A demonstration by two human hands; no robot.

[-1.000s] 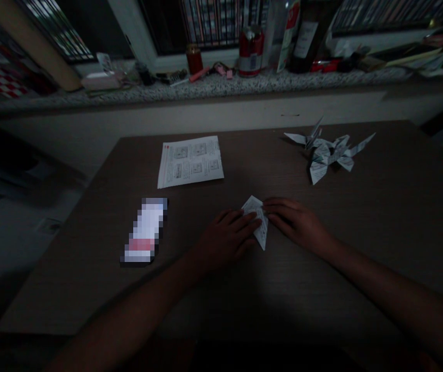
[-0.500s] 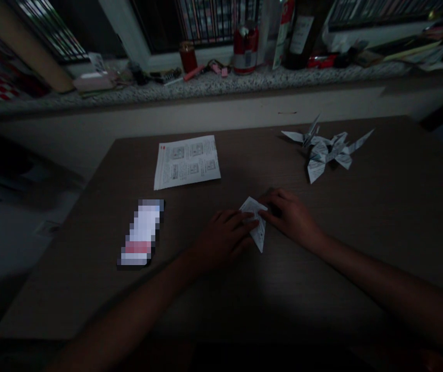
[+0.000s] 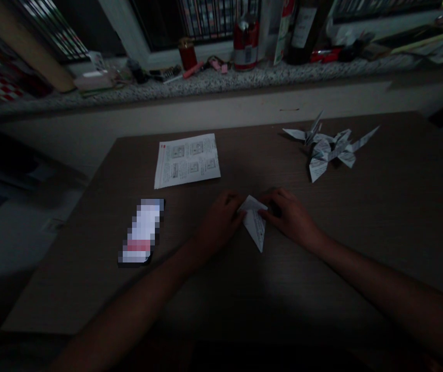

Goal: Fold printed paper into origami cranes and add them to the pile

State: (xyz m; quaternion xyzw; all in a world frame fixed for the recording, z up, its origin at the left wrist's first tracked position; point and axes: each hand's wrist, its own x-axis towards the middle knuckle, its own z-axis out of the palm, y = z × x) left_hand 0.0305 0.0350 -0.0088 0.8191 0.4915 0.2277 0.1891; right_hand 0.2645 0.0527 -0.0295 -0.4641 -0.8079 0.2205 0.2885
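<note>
A small folded piece of printed paper (image 3: 255, 223) lies on the brown table (image 3: 322, 268), its point toward me. My left hand (image 3: 219, 223) rests at its left edge, fingers curled against the upper left corner. My right hand (image 3: 289, 214) presses on its upper right corner with bent fingers. Both hands touch the paper and hold it flat on the table.
A printed instruction sheet (image 3: 187, 160) lies farther back on the left. A blurred-out flat object (image 3: 142, 231) sits left of my hands. Finished folded paper cranes (image 3: 328, 147) lie at the back right. A stone ledge (image 3: 244, 80) behind holds cans, bottles and small items.
My left hand has slid off the top of the folded paper to its left edge, uncovering more of it. My right hand has drawn up toward the top corner.
</note>
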